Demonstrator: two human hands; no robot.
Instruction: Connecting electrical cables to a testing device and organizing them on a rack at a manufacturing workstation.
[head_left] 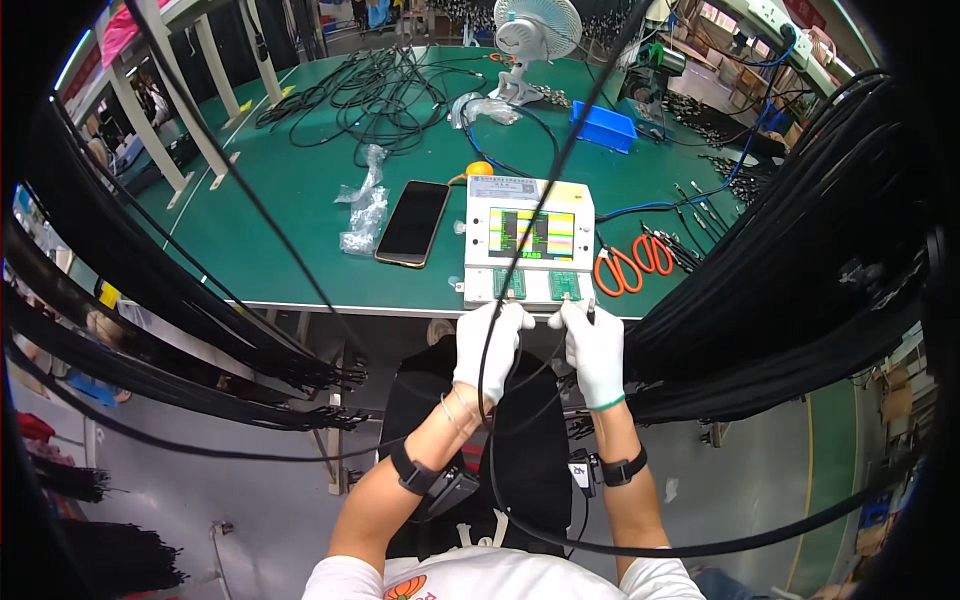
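Green worktable fills a busy workshop, with thick bundles of black cables hanging at left and right above a grey floor, as a person in white gloves works at its near edge. At the center, near side, stands a white tester box, its colored screen lit in bands of green, yellow and pink. Left hand and right hand meet the box's near edge, one at each of two small green boards: the left board and the right board. Thumb and forefinger of each hand are pinched together, the other fingers curled in; a dark cable loop hangs between the hands, but the gloves hide the fingertips and what they grip cannot be told. Both forearms wear black straps with small devices attached. Left of the box lie a black phone and a crumpled clear plastic bag; to the right, orange-handled scissors rest near the cables. On the far side are a tangle of black cords, a white fan and a blue tray
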